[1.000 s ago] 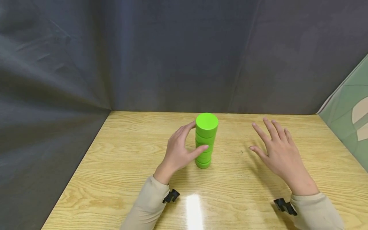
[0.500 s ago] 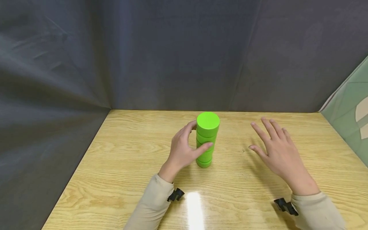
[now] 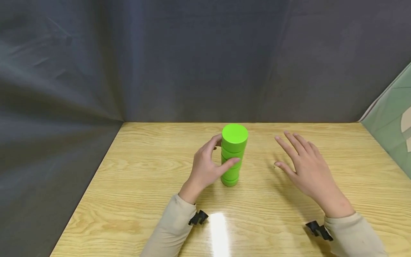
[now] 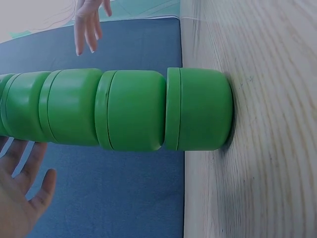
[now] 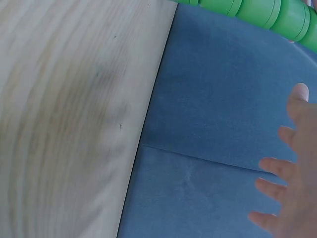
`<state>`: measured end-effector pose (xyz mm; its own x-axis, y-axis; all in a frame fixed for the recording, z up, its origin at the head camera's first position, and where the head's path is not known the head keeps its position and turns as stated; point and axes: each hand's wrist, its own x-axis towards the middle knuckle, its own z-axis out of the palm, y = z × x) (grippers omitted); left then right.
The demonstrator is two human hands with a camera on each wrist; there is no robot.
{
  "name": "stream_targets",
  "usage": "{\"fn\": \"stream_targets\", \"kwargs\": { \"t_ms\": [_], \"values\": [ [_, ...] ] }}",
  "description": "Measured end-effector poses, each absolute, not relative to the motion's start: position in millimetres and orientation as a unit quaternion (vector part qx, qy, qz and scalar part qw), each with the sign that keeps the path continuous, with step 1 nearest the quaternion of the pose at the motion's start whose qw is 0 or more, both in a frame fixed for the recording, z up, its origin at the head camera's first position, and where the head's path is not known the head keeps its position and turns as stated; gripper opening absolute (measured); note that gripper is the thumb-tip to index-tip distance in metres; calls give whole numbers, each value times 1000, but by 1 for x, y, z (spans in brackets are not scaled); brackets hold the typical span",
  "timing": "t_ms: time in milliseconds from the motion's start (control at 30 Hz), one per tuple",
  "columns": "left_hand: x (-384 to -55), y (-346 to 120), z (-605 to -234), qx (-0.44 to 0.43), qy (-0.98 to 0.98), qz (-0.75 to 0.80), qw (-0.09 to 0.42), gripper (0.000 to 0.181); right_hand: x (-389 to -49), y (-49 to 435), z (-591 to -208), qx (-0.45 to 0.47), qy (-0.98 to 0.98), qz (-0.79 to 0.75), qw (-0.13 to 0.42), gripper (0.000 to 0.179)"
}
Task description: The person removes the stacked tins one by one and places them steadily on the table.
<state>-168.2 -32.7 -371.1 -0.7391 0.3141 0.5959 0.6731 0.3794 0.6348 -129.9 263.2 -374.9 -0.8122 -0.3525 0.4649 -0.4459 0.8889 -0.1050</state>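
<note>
A tall stack of green round jars, apparently lidded, stands upright on the table, near the middle of the head view. My left hand holds the stack from the left, its thumb across the front and its other fingers behind, partly hidden. In the left wrist view the bottom jar rests on the wood, and the hand is at the upper jars. My right hand hovers to the right, apart from the stack, fingers spread and holding nothing. The right wrist view shows its fingertips at the edge.
The light wood table ends at a dark sheet at the back and another along the left. A green patterned panel borders the right. Black wrist mounts sit at both cuffs.
My left hand has moved slightly right, its thumb reaching farther across the stack. The right hand has shifted a little left. The stack has stayed in place while the view shifted slightly.
</note>
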Motion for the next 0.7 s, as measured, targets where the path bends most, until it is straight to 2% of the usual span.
{"fn": "stream_targets", "kwargs": {
  "t_ms": [700],
  "values": [
    [-164,-27,-373,-299,-808,-471,188,63,-122,246,-354,214,-905,303,208,79]
  ]
}}
